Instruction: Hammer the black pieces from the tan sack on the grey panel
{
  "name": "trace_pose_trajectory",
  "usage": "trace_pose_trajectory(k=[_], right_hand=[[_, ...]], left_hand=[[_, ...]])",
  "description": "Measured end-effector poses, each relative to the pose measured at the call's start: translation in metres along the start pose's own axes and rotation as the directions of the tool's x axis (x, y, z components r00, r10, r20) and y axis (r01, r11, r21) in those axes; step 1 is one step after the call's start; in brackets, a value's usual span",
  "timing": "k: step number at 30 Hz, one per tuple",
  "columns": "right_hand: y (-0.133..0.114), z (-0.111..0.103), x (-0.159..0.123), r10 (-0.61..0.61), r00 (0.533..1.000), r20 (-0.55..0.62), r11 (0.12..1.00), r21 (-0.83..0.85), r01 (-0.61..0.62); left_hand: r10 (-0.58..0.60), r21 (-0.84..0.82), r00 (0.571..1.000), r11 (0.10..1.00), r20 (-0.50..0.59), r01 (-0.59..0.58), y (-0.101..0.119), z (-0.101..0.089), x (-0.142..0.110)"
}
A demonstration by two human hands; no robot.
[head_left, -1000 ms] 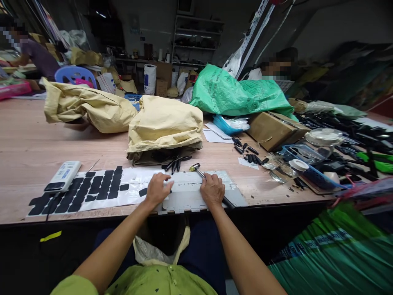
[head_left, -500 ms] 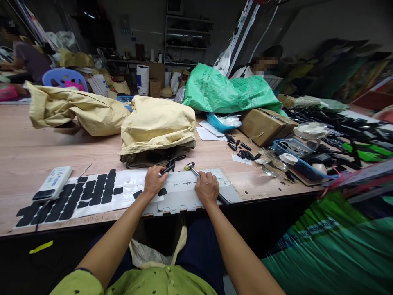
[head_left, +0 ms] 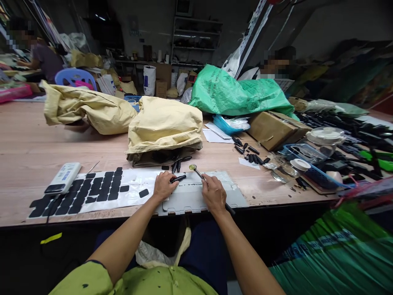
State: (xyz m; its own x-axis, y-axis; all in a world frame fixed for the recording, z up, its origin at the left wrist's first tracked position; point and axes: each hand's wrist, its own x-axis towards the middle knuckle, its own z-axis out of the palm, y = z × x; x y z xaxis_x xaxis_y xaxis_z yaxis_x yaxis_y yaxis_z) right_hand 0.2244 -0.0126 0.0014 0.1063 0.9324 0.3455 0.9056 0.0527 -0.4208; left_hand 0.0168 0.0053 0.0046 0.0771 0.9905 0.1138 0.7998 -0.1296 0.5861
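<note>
My left hand (head_left: 164, 186) is closed on a short black tube-like piece (head_left: 179, 178), which points right over a grey cardboard sheet (head_left: 187, 198) at the table's front edge. Wrapped around a small hammer (head_left: 199, 173) is my right hand (head_left: 214, 193). The hammer's yellowish head is raised toward the far side of the cardboard, and its dark handle end sticks out below my palm. Several similar black pieces (head_left: 176, 166) lie just beyond my left hand. To its left, a white sheet (head_left: 130, 196) carries rows of black rounded patches (head_left: 107, 186), with a loose patch (head_left: 143, 193) nearby.
A white box-shaped device (head_left: 63, 177) with a cable sits at left, beside a thin pointed tool (head_left: 93, 166). Behind are a cream cloth bag (head_left: 166, 123), a green sack (head_left: 239, 92) and a cardboard box (head_left: 270, 131). A cluttered blue basket (head_left: 319, 170) stands right.
The view has swung slightly left. My left hand has come lower over the cardboard, and the black piece in it lies more level. My right hand still grips the hammer.
</note>
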Motion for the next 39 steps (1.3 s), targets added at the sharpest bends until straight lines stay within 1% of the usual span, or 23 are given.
trace_pose_trajectory(k=[2,4,6,8,11,16,19,22,25,28,32,36,39], right_hand=[[-0.008,-0.005,-0.009,-0.019,1.000,-0.012,0.992,0.121,0.020],[-0.016,-0.007,-0.017,-0.028,1.000,0.003,0.978,0.209,0.027],[-0.023,-0.009,-0.023,-0.038,0.999,0.004,0.966,0.257,0.035],[-0.027,-0.008,-0.028,-0.043,0.999,-0.022,0.956,0.289,0.048],[-0.029,-0.005,-0.033,-0.043,0.998,-0.050,0.948,0.314,0.056],[-0.029,0.000,-0.037,-0.023,1.000,0.017,0.957,0.291,0.017],[-0.030,-0.002,-0.036,-0.019,1.000,-0.015,0.951,0.310,0.023],[-0.034,-0.002,-0.038,-0.053,0.998,-0.036,0.939,0.338,0.062],[-0.038,0.001,-0.044,-0.103,0.995,0.002,0.934,0.345,0.096],[-0.038,0.003,-0.045,-0.116,0.992,0.040,0.942,0.322,0.097],[-0.028,0.003,-0.029,-0.042,0.999,-0.010,0.972,0.229,0.043],[-0.009,0.008,-0.006,0.034,0.998,-0.043,0.999,0.001,-0.034],[0.000,0.015,0.001,0.068,0.997,-0.045,0.984,-0.161,-0.075]], left_hand=[[-0.001,0.005,1.000,1.000,0.005,0.001,0.001,0.000,0.000],[-0.011,0.004,1.000,1.000,0.007,0.011,0.001,0.001,0.000],[-0.016,0.003,1.000,1.000,0.008,0.016,0.001,0.001,-0.001],[-0.015,0.004,1.000,1.000,0.006,0.015,0.000,0.002,-0.001],[-0.006,0.003,1.000,1.000,0.000,0.006,0.000,0.002,-0.001],[-0.005,0.011,1.000,1.000,0.013,0.005,-0.001,0.003,-0.001],[-0.006,0.015,1.000,1.000,0.012,0.006,0.000,0.003,-0.001],[-0.006,0.016,1.000,1.000,0.002,0.006,0.001,0.002,-0.002],[-0.006,0.027,1.000,1.000,0.000,0.006,0.002,0.002,-0.003],[-0.008,0.031,1.000,0.999,0.001,0.008,0.001,0.003,-0.002],[-0.005,0.006,1.000,1.000,-0.017,0.006,0.000,0.004,-0.002],[-0.013,0.001,1.000,1.000,-0.016,0.013,0.000,0.004,-0.003],[-0.007,-0.007,1.000,1.000,-0.004,0.007,-0.001,0.003,-0.002]])
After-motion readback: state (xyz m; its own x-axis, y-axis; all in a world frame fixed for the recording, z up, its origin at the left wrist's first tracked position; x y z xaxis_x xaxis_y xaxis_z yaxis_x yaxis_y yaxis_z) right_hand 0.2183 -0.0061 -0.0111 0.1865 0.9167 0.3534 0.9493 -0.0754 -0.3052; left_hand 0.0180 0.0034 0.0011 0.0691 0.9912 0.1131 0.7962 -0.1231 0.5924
